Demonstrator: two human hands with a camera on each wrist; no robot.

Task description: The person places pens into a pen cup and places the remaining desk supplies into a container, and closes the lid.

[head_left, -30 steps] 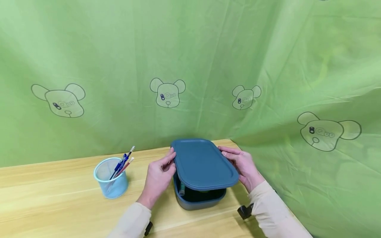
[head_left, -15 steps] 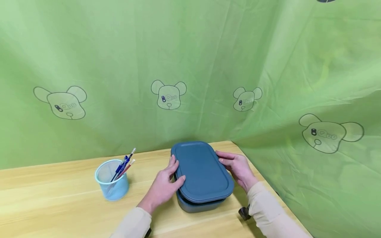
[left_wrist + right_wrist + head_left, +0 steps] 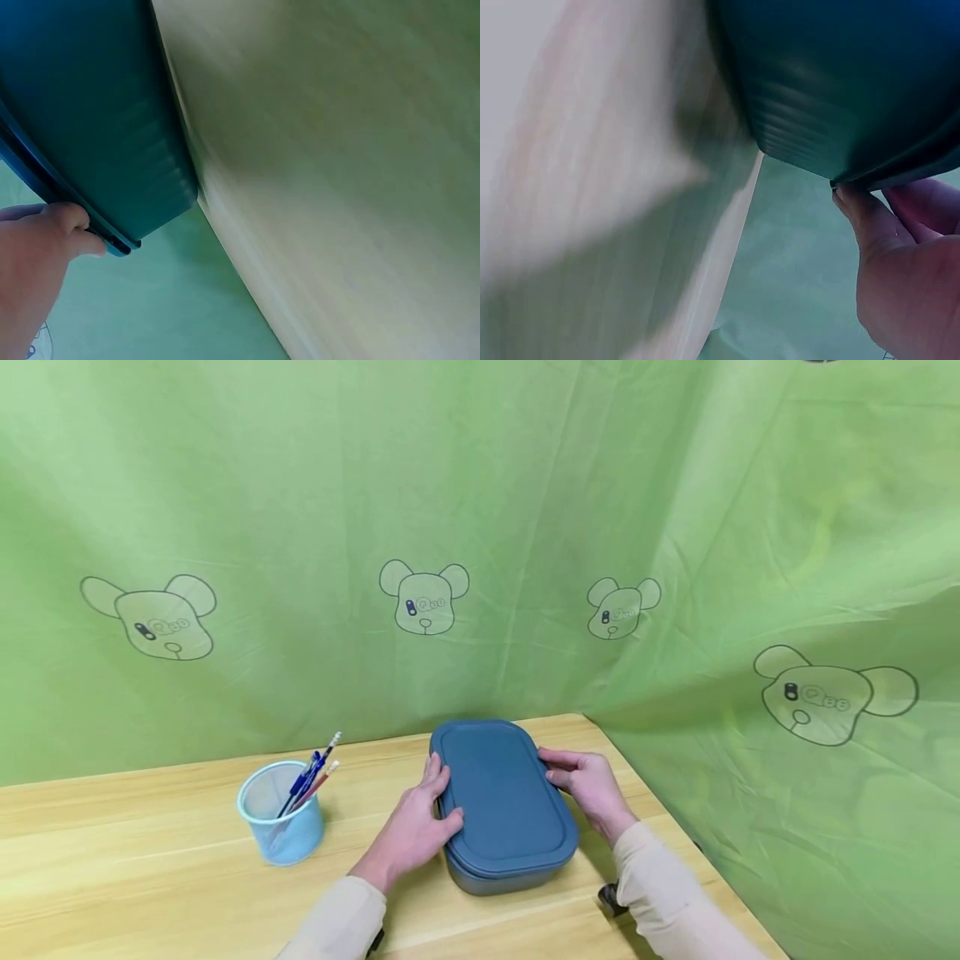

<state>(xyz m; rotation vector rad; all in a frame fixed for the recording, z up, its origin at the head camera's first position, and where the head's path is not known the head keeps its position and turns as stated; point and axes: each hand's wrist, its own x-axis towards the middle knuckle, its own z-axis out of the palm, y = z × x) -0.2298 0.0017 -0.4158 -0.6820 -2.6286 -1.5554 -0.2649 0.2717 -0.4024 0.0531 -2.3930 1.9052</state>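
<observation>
A dark blue lid lies over a matching rectangular box on the wooden table, a thin dark gap showing between them at the left front. At the lid's left edge, my left hand holds on, thumb toward the top and fingers along the side. On the opposite edge, my right hand pinches the rim between thumb and fingers. The left wrist view has the box's ribbed side wall with fingers at the rim. From the right wrist, the thumb reaches the lid's underside edge. The box's inside is hidden.
To the left stands a light blue mesh pen cup with pens and pencils leaning in it. A green curtain with printed bear heads hangs behind and along the right. The table's right edge runs past the right forearm.
The lid has come down from a raised tilt onto the box, covering the opening and the green item inside. Both hands moved down with it, and the right hand shifted slightly left.
</observation>
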